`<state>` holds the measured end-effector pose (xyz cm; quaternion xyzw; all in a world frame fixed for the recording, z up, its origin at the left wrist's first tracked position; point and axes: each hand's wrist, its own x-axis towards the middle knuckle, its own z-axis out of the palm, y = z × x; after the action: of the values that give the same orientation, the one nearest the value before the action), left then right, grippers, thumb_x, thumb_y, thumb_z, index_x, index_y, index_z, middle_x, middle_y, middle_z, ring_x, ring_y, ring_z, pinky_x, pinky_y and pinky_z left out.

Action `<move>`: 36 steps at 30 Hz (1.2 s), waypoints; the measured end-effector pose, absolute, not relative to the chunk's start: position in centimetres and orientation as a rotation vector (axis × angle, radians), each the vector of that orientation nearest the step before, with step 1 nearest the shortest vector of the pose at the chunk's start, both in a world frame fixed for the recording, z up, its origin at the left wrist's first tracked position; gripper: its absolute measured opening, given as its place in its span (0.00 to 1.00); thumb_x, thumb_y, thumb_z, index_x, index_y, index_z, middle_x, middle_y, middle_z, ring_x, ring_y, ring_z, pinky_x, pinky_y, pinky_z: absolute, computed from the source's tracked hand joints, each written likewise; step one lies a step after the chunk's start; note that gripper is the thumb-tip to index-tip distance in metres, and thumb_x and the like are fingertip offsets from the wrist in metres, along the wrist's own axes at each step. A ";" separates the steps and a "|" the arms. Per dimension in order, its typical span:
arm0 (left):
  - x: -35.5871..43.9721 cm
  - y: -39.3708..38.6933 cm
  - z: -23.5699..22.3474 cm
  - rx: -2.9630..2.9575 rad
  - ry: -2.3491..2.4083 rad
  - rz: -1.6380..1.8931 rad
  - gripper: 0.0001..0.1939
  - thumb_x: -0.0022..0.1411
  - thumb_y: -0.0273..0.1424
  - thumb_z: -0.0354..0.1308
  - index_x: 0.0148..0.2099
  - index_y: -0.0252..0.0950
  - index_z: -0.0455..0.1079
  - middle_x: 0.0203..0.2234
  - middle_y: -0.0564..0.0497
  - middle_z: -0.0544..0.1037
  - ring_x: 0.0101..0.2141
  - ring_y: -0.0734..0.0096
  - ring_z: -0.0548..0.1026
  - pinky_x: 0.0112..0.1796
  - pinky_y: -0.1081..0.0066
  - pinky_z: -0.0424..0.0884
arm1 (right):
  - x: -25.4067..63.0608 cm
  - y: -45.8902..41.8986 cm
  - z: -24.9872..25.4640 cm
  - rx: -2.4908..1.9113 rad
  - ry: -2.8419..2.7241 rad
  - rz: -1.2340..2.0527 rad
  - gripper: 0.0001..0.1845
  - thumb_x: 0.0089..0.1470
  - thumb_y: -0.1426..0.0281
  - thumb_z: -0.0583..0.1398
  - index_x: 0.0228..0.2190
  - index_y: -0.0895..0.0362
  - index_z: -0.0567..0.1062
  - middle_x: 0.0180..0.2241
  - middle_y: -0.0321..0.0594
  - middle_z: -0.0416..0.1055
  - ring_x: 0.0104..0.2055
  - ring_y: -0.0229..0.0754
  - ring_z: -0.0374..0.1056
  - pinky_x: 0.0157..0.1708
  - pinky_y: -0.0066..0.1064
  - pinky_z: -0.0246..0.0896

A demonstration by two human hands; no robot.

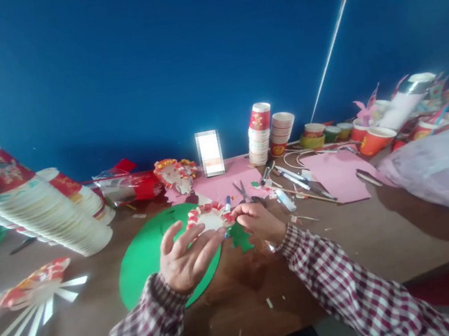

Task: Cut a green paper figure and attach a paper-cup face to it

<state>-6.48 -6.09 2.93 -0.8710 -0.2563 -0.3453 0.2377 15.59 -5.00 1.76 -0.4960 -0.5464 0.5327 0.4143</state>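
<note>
A cut paper cup (212, 220), its red-and-white strips curled around a white round base, is between my hands. My left hand (189, 252) has its fingers stretched out and apart along the near side of the cup; whether they bear its weight I cannot tell. With fingertips pressed together, my right hand (260, 221) pinches the cup's right edge at a curled red strip. Just below lies a jagged green paper leaf (242, 238). Under my left hand is a large green paper disc (145, 263). Scissors (244, 192) lie beyond my right hand.
Tall cup stacks (33, 196) lean at the left, near a cup cut into strips (40, 293). More stacked cups (260, 135) stand by the blue wall. Pink paper (339, 177), pens (293, 178) and a glue bottle (286, 200) lie rightward, before a plastic bag (446, 169).
</note>
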 end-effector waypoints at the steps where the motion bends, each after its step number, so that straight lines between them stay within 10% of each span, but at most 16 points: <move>1: -6.4 -5.8 2.7 -2.376 -0.726 -0.953 0.32 0.58 0.21 0.55 0.59 0.54 0.55 0.36 0.58 0.78 0.43 0.70 0.73 0.57 0.59 0.52 | 15.5 -5.3 1.9 -1.189 -1.357 1.435 0.07 0.47 0.68 0.57 0.28 0.58 0.72 0.22 0.33 0.64 0.23 0.34 0.61 0.21 0.23 0.57; 8: -4.2 -4.6 1.7 -2.349 -0.797 -0.983 0.31 0.58 0.22 0.53 0.61 0.49 0.53 0.34 0.55 0.78 0.43 0.68 0.73 0.57 0.57 0.52 | 13.6 -6.7 2.5 -0.999 -1.135 1.582 0.22 0.41 0.54 0.64 0.33 0.57 0.73 0.28 0.37 0.70 0.29 0.38 0.66 0.24 0.25 0.61; 16: -3.3 -5.3 2.0 -2.535 -0.863 -0.995 0.29 0.58 0.23 0.54 0.60 0.44 0.54 0.52 0.46 0.69 0.54 0.60 0.63 0.55 0.53 0.56 | 14.2 -5.8 1.7 -0.963 -0.951 1.480 0.17 0.38 0.59 0.66 0.26 0.58 0.73 0.21 0.34 0.68 0.26 0.38 0.65 0.25 0.28 0.60; 24: -0.8 -5.9 0.9 -2.619 -2.159 -2.419 0.25 0.50 0.35 0.64 0.49 0.34 0.61 0.40 0.46 0.72 0.39 0.66 0.72 0.38 0.66 0.72 | 14.8 -4.9 1.0 -1.044 -1.096 1.297 0.11 0.45 0.63 0.62 0.21 0.58 0.70 0.20 0.33 0.64 0.24 0.36 0.60 0.26 0.28 0.57; 36: 1.9 -3.0 0.4 -1.758 -2.521 -3.229 0.19 0.37 0.34 0.70 0.32 0.31 0.70 0.20 0.55 0.74 0.17 0.80 0.68 0.18 0.78 0.61 | 14.3 -4.7 0.4 -1.035 -1.293 1.218 0.13 0.44 0.67 0.64 0.34 0.57 0.70 0.30 0.37 0.71 0.32 0.40 0.67 0.35 0.31 0.64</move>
<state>1.88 -3.03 0.43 -0.3120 -0.4475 -0.5730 -0.6116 14.31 -4.71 0.36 -0.4311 -0.5384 0.5074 0.5166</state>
